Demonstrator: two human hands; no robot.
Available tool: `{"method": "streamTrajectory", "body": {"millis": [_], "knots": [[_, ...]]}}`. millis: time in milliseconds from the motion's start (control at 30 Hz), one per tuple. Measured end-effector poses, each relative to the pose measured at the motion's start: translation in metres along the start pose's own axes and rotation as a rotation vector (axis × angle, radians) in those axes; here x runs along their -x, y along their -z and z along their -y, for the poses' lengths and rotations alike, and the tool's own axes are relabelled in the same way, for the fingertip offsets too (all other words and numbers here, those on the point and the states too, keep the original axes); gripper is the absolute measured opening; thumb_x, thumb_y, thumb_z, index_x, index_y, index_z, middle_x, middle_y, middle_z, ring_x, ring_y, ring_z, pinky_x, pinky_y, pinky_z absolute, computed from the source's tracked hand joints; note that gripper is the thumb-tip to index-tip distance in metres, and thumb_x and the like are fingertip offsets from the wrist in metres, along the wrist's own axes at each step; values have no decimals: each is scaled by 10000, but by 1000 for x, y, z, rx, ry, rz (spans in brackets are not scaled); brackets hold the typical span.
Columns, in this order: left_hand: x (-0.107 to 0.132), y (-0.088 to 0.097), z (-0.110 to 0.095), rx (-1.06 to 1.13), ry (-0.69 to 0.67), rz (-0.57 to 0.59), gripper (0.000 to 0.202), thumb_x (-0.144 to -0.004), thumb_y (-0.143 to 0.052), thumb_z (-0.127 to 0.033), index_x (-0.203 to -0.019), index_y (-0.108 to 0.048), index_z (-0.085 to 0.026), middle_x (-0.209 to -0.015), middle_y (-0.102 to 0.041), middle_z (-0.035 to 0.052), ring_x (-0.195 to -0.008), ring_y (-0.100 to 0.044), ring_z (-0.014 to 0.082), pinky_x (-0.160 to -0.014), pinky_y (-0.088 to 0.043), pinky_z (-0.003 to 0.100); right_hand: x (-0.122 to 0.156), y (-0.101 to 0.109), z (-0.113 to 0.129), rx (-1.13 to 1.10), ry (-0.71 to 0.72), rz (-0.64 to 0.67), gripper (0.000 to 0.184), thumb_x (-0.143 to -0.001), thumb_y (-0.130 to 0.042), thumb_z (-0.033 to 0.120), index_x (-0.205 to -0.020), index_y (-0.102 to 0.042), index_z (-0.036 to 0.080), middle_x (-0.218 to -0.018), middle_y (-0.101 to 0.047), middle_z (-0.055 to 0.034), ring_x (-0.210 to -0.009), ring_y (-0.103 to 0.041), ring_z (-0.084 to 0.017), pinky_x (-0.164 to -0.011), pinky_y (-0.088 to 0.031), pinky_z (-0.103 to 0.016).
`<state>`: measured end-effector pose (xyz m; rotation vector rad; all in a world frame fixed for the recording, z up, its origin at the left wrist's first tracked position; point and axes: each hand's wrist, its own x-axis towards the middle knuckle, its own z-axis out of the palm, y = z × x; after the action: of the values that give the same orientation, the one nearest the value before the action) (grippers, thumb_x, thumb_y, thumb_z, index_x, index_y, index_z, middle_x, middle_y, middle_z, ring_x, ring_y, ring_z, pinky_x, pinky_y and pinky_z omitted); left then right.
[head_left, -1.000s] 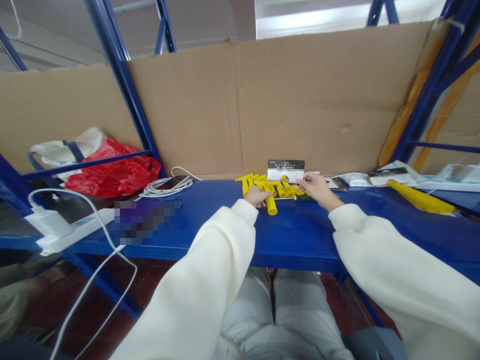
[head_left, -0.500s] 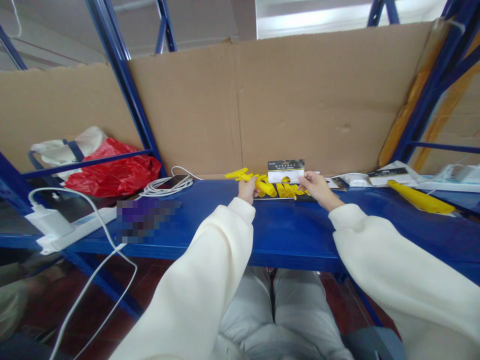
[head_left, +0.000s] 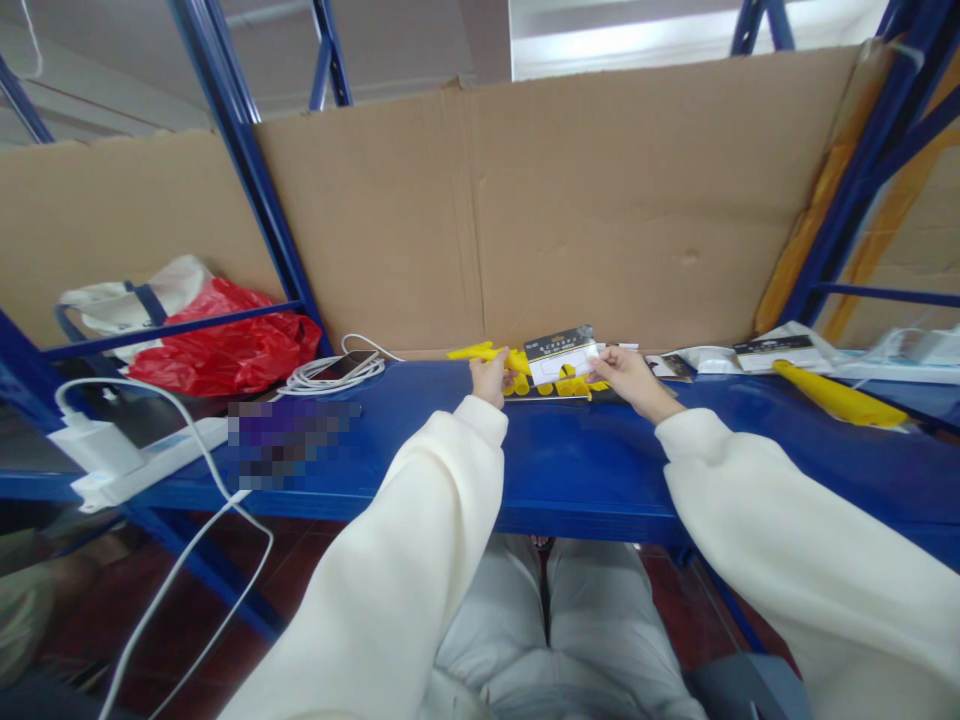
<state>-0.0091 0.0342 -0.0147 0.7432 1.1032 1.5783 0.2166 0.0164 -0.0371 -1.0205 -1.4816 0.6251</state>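
My right hand [head_left: 628,376] pinches the right edge of a black-and-white printed packaging card [head_left: 559,366], which has a half-round cut-out low down. The card is tilted, its left side lower. My left hand [head_left: 489,378] is closed around a rolled yellow piece [head_left: 516,361] whose right end runs behind the card. Below the card, several yellow rolled pieces [head_left: 568,386] lie side by side on something dark on the blue shelf. More thin yellow pieces [head_left: 472,351] stick out behind my left hand. The card hides part of the yellow pile.
A yellow pointed packet [head_left: 836,396] and white-and-black packages [head_left: 780,352] lie to the right. On the left are a coiled white cable [head_left: 337,372], a power strip [head_left: 161,460] and a red plastic bag [head_left: 225,340]. A cardboard sheet [head_left: 600,200] stands along the back.
The card has gone from upright and level to tilted, moving slightly left and down over the yellow pieces. My left hand has shifted slightly left, still holding the yellow piece.
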Motion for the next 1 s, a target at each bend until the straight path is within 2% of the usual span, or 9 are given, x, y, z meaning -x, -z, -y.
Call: {"method": "streamTrajectory", "body": {"millis": [167,267,433,500,633,733,833,933,1000], "knots": [[5,-5,3,-42,19,139,244,-866,-868,-234,-971,-652,-192,-684,-683,-33,-509,-662,104,-525,-451,184,4,-7,2,-62,-11,51,613,-690,-977,725,-695,-597,244,-678,-739,-51,-730,-800,-258,-766,-698,-406],[5,-6,5,-59,42,175,138,-889,-816,-170,-921,-684,-190,-652,-690,-23,-556,-695,127,-578,-511,211,4,-7,2,-79,-30,44,598,-699,-984,706,-691,-616,235,-698,-744,-62,-708,-790,-244,-771,-705,-411],[5,-2,5,-39,57,231,135,-913,-814,-137,-851,-698,-169,-594,-651,-40,-465,-569,70,-554,-479,180,3,-6,0,-101,-30,31,640,-647,-990,747,-669,-600,240,-678,-730,-45,-718,-787,-251,-791,-714,-444],[4,-1,5,-25,64,246,121,-963,-768,-162,-855,-711,-165,-583,-647,-38,-461,-569,70,-536,-467,169,2,-6,0,-93,-29,32,641,-645,-986,756,-676,-608,239,-680,-733,-43,-737,-792,-261,-797,-713,-452],[4,-2,8,-54,81,263,101,-1006,-699,-207,-952,-778,-175,-630,-723,7,-623,-742,158,-615,-565,226,4,-7,0,-74,-28,26,607,-676,-979,730,-687,-626,236,-729,-760,-58,-777,-795,-260,-840,-706,-449],[3,-4,11,-107,91,281,69,-933,-805,-249,-947,-794,-182,-667,-764,35,-703,-794,226,-663,-613,294,5,-8,1,-73,-32,23,582,-690,-974,718,-706,-641,241,-746,-771,-53,-802,-795,-262,-853,-704,-459],[3,-4,11,-151,94,316,120,-865,-875,-227,-934,-787,-184,-701,-791,52,-747,-810,245,-684,-627,310,6,-9,1,-89,-41,16,582,-685,-976,716,-709,-629,250,-737,-772,-48,-816,-801,-275,-848,-706,-470],[5,-4,10,-183,81,350,55,-921,-751,-145,-944,-774,-189,-750,-818,48,-803,-817,231,-700,-621,296,6,-9,2,-107,-57,2,567,-688,-993,676,-696,-612,256,-718,-765,-44,-812,-806,-281,-853,-710,-474],[7,-5,9,-201,73,370,150,-938,-658,-101,-951,-771,-199,-745,-817,37,-814,-811,220,-690,-603,280,6,-9,2,-117,-68,-12,535,-709,-999,632,-695,-617,258,-718,-766,-46,-805,-807,-281,-866,-713,-479]]}}
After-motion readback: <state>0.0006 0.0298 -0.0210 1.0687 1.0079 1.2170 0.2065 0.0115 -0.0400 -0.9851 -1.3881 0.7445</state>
